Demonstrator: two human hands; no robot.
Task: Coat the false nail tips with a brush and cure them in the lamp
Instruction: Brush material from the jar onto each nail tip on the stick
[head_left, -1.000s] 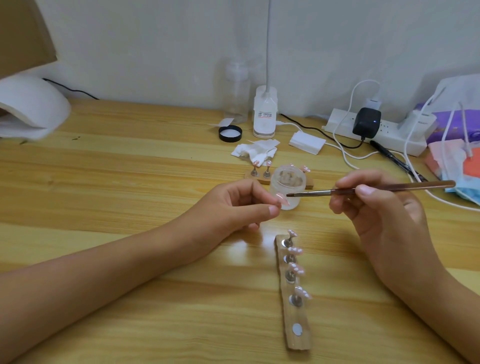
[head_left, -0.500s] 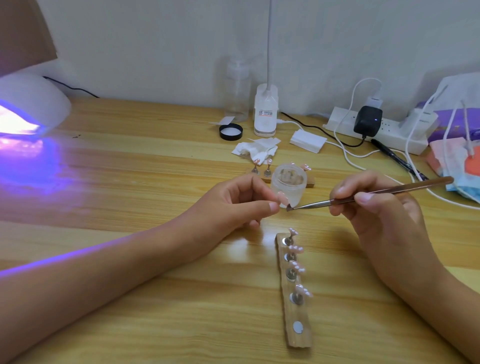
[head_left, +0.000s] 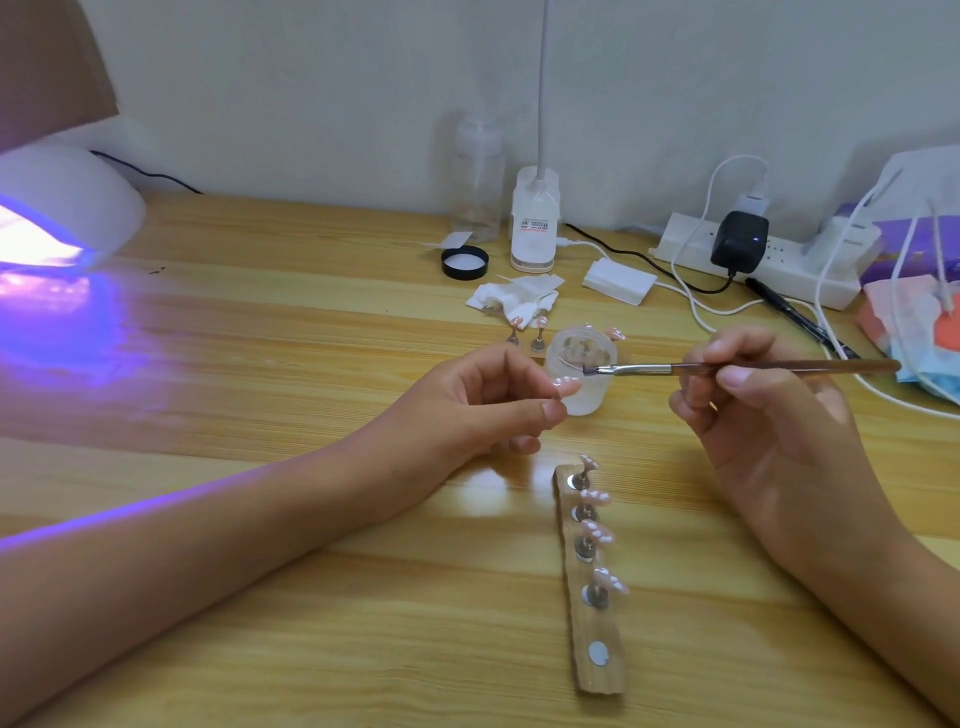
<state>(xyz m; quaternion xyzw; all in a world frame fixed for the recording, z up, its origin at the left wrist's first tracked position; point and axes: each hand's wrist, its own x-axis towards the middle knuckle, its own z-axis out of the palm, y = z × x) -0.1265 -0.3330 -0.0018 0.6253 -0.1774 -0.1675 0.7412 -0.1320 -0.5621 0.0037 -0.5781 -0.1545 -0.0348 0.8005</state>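
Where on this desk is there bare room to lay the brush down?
The wooden desk is bare between the glowing white curing lamp and the black round lid, and near the front, just left of the long wooden nail-tip strip. It is crowded behind the frosted plastic jar and around the white power strip at back right.

Nothing written here can be read with any certainty. The white lamp base (head_left: 535, 228) at the back of the desk (head_left: 311, 364) carries a small label (head_left: 534, 226) with a red line of print above darker lines, all too blurred to make out. The white adapter (head_left: 852, 244) plugged into the power strip (head_left: 779, 267) bears a faint grey word on its front face, which is also illegible.
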